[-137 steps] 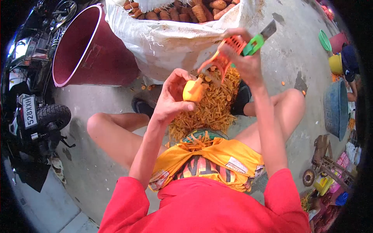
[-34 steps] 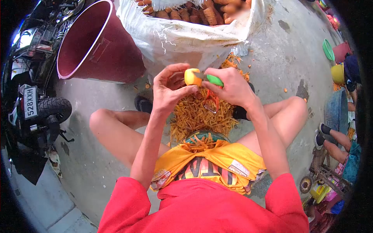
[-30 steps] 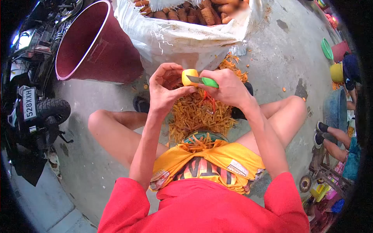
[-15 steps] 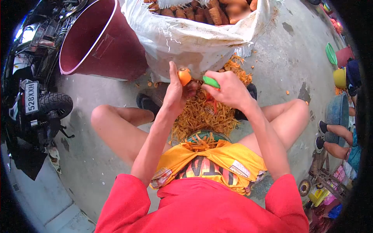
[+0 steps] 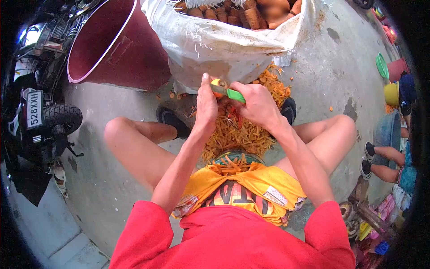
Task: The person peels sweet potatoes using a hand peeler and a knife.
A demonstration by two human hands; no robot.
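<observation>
My left hand [image 5: 208,105] is wrapped round a peeled orange carrot [image 5: 220,82], its cut yellowish end pointing up and away from me. In my right hand [image 5: 259,102] is a green-handled knife [image 5: 236,95], whose dark blade lies across the carrot just below that end. Both hands are close together above a heap of carrot peelings [image 5: 239,136] on the floor between my feet. More peelings lie over the rim of a green basin [image 5: 219,158] by my lap.
A white woven sack [image 5: 215,56] full of carrots stands ahead, beside a tilted maroon bin [image 5: 150,58]. A parked motorcycle [image 5: 40,116] is at left. At right are another person's legs [image 5: 387,161], a blue tub [image 5: 386,130] and a wheeled metal frame [image 5: 369,215].
My right hand has moved left, bringing the knife blade from beside the carrot onto it. The carrot has shifted slightly right and turned in my left hand.
</observation>
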